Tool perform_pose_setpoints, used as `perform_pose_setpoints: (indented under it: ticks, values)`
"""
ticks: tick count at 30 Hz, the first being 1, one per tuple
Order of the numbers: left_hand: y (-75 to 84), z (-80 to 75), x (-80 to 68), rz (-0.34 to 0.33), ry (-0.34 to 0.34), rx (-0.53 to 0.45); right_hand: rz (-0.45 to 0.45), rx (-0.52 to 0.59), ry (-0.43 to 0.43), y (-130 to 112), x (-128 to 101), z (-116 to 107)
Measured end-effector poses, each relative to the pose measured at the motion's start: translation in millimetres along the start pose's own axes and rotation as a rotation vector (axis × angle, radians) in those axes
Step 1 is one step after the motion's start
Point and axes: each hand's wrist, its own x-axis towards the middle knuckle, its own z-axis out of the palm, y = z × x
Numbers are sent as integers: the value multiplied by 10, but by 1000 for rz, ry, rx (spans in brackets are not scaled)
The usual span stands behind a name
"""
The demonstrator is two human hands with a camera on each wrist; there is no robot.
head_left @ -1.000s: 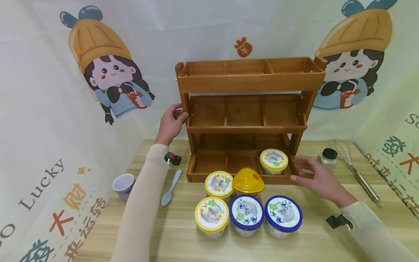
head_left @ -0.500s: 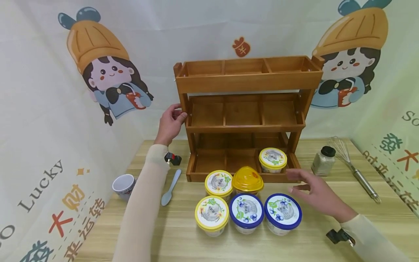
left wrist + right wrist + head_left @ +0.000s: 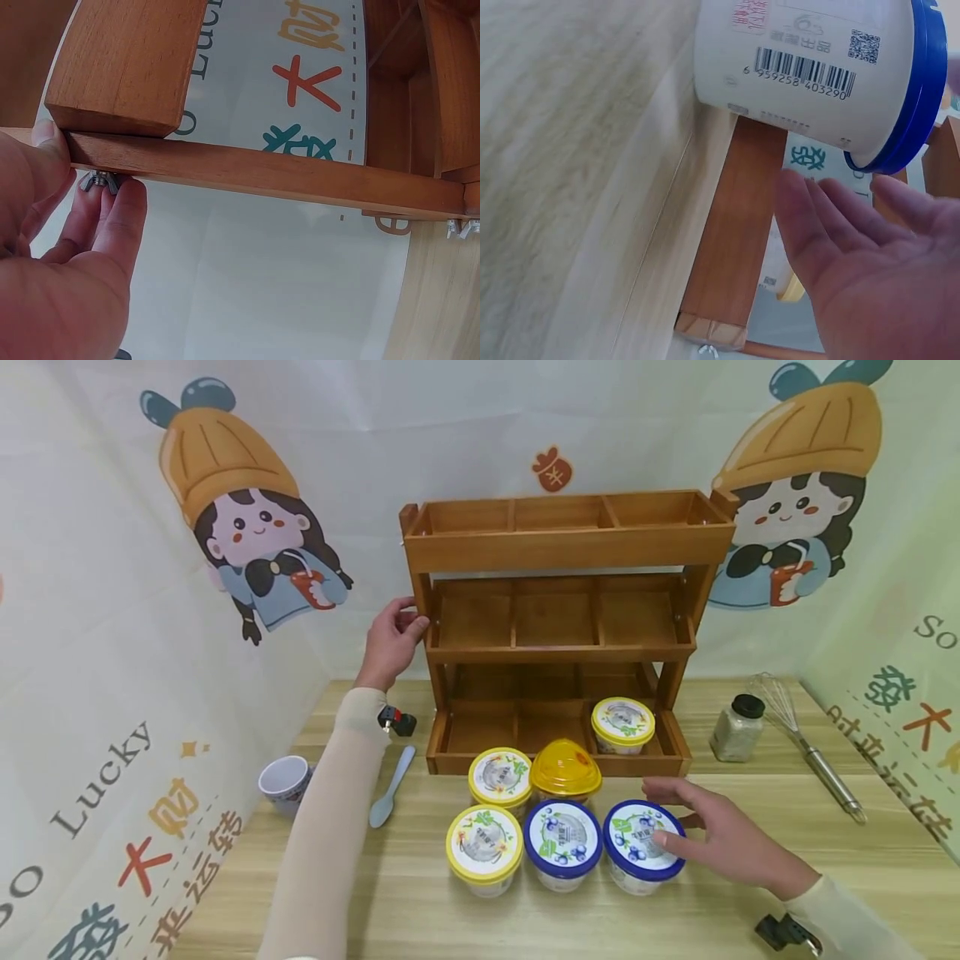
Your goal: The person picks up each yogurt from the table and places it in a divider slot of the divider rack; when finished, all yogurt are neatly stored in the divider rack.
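At the left upright of a brown three-tier wooden rack (image 3: 562,553), my left hand (image 3: 390,643) grips the post. The left wrist view shows its thumb on one side and fingers by a metal wing nut (image 3: 99,180) on the other. My right hand (image 3: 723,842) reaches around the right side of a blue-lidded cup (image 3: 633,828), thumb overlapping the lid in the head view. In the right wrist view its fingers are spread loosely just below that cup's rim. A second blue-lidded cup (image 3: 562,839) stands to its left, beside a yellow-lidded cup (image 3: 485,847).
Behind them are another yellow-lidded cup (image 3: 501,775) and a cup with a yellow domed lid (image 3: 565,768). One yellow-lidded cup (image 3: 622,722) sits in the rack's bottom right compartment. A spoon (image 3: 392,789) and white mug (image 3: 285,781) lie left; a jar (image 3: 737,731) and whisk (image 3: 813,756) lie right.
My right hand has come from the rack's lower right corner toward me, to the right blue-lidded cup. My left hand has stayed on the rack's post.
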Motion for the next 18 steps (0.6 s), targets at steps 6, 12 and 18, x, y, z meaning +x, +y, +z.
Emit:
perform_pose_setpoints:
  ticks: [6,12,18]
  values:
    - [13,13,-9,4,-3,1,-28,33,-66,21,-102,35]
    - [15,11,-7,-8,-8,2,-18,31,-94,25,-129,68]
    - [15,-4,-27,-25,-4,-1,-19,22,-78,-16,-118,24]
